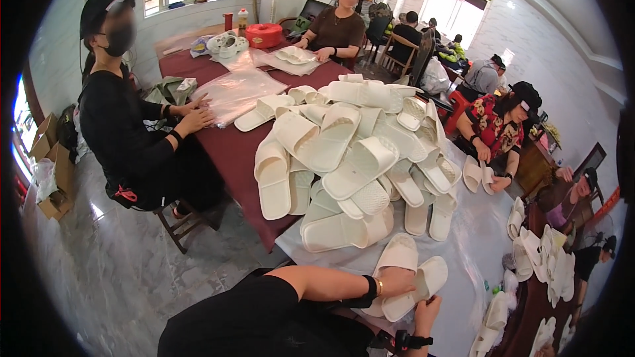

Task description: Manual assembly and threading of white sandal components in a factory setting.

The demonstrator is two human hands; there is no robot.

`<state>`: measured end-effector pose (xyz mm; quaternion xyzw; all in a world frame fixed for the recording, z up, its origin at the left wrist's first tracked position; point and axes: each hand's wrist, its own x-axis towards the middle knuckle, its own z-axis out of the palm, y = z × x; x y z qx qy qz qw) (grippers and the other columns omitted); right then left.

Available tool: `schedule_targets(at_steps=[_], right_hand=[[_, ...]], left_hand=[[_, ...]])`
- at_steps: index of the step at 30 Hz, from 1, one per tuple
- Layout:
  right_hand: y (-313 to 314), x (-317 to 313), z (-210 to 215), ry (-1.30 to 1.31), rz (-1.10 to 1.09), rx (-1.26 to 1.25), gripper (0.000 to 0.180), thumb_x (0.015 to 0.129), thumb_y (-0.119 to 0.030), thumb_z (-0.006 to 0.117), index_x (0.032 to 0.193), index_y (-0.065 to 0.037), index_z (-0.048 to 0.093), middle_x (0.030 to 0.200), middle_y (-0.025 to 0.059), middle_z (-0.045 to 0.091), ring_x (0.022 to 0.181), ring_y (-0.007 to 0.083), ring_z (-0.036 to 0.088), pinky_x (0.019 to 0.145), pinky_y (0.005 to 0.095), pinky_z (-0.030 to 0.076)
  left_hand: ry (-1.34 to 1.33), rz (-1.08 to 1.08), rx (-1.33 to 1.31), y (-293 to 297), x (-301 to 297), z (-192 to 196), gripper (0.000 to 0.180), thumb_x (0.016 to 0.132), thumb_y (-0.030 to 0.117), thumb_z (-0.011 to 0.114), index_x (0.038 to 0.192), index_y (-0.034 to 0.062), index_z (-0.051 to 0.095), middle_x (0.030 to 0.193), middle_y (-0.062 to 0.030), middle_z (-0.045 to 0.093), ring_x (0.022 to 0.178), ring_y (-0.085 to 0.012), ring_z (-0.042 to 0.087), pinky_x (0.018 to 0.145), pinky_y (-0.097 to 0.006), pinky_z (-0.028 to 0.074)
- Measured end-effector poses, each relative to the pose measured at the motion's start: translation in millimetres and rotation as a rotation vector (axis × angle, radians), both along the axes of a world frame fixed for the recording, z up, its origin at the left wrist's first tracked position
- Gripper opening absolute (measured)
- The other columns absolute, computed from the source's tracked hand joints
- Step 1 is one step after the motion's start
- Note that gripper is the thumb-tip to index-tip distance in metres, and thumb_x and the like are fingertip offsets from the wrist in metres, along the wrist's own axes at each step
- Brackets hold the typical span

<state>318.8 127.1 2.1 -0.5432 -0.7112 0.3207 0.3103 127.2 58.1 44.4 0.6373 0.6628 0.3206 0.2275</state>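
Note:
Two cream-white slippers lie side by side at the near edge of the table, in front of me. My left hand (398, 281) reaches over the left slipper (397, 252) and grips where the pair meets; some fingertips are hidden. At the near right, my right hand (427, 312) closes on the edge of the right slipper (430, 277). Just beyond my hands rises a large heap of matching slippers (360, 165), tumbled at many angles, some upside down.
The table has a dark red cloth (241, 158) and a pale sheet (473, 244). Clear plastic bags (241, 92) lie at the far left. Co-workers sit around: one at left (126, 132), one at far side (340, 30), one at right handling slippers (506, 125). More slippers (546, 258) lie far right.

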Motion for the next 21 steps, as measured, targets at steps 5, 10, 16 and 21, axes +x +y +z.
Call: schedule_targets(at_steps=[5,10,16,21], right_hand=[[11,24,-26,0.077,0.024,-0.010,0.020,0.080,-0.006,0.059,0.094,0.003,0.050,0.072,0.0084,0.055,0.056,0.0166,0.051,0.052,0.0302,0.043],[-2,8,13,0.097,-0.001,-0.151,0.038,0.082,-0.034,0.066,0.073,0.002,0.057,0.060,0.0064,0.057,0.053,0.0139,0.051,0.048,0.0320,0.041],[7,-22,9,-0.407,-0.127,0.062,0.043,0.086,-0.037,0.045,0.078,-0.001,0.067,0.076,0.0252,0.063,0.076,0.0459,0.061,0.068,0.0537,0.048],[-6,-1,6,-0.366,-0.114,0.095,0.039,0.085,-0.037,0.049,0.076,-0.002,0.065,0.075,0.0219,0.063,0.072,0.0427,0.061,0.064,0.0518,0.047]], left_hand=[[0.024,0.051,0.036,17,8,-13,0.023,0.083,0.023,0.057,0.085,0.0016,0.064,0.084,-0.0188,0.066,0.081,-0.0337,0.066,0.072,-0.043,0.051],[0.180,0.028,0.082,33,1,-28,0.024,0.088,0.019,0.045,0.086,0.0051,0.065,0.082,-0.0162,0.066,0.075,-0.0325,0.065,0.066,-0.044,0.050],[0.243,0.139,0.089,37,-8,-7,0.041,0.088,0.040,0.052,0.075,0.0036,0.067,0.066,-0.0169,0.064,0.059,-0.0332,0.064,0.054,-0.045,0.050],[0.279,0.059,0.045,46,-1,2,0.042,0.088,0.040,0.054,0.077,0.0021,0.067,0.072,-0.0187,0.065,0.067,-0.0350,0.065,0.063,-0.044,0.050]])
